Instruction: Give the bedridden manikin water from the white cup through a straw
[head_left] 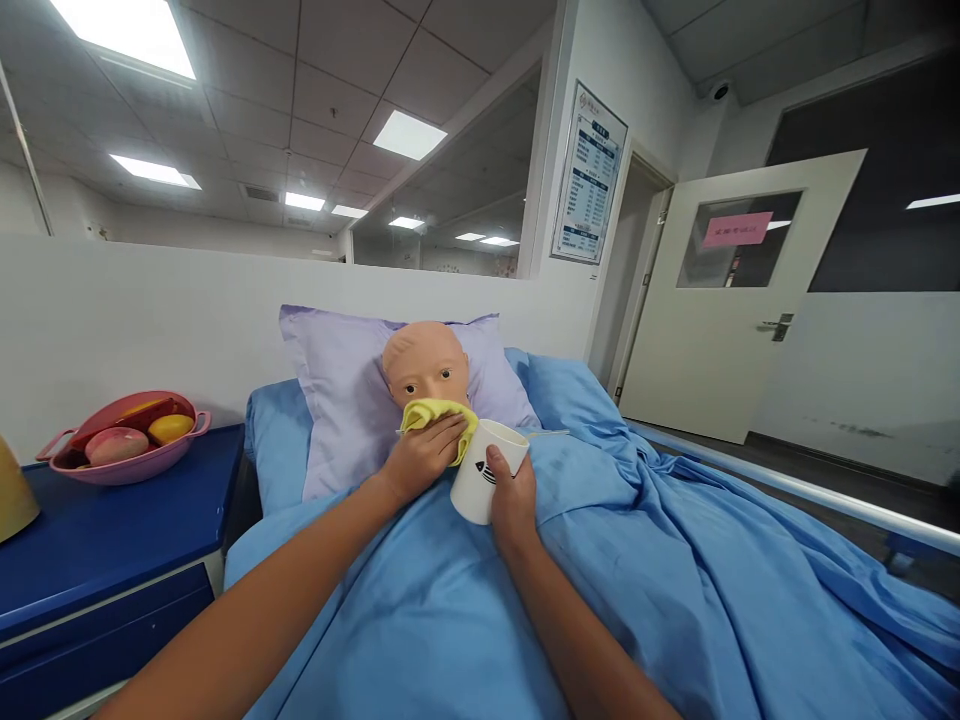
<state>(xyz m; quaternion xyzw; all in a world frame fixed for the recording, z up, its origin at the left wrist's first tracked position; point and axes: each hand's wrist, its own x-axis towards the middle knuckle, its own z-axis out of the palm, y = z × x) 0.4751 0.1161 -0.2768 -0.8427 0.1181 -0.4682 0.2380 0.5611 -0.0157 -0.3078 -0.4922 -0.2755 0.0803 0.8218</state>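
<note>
My left hand [426,455] presses a folded yellow cloth [435,410] over the mouth and chin of a bald mannequin [426,358], its fingers lying closed across the fabric. The mannequin's eyes and forehead show above the cloth. Close beside it, my right hand [515,492] is wrapped around a white cup [474,485] with a small dark print. The cup leans slightly and its opening faces up; its contents are hidden. A thin pale stick [549,432] juts out to the right behind the cup's rim. I cannot tell what it belongs to.
The mannequin's head rests on a lilac pillow [341,400], above blue bedding [600,560]. On the left, a blue bedside cabinet [172,510] bears a pink basket [127,470] of fruit and a yellow object [11,495]. A pale bed rail [825,492] runs along the right.
</note>
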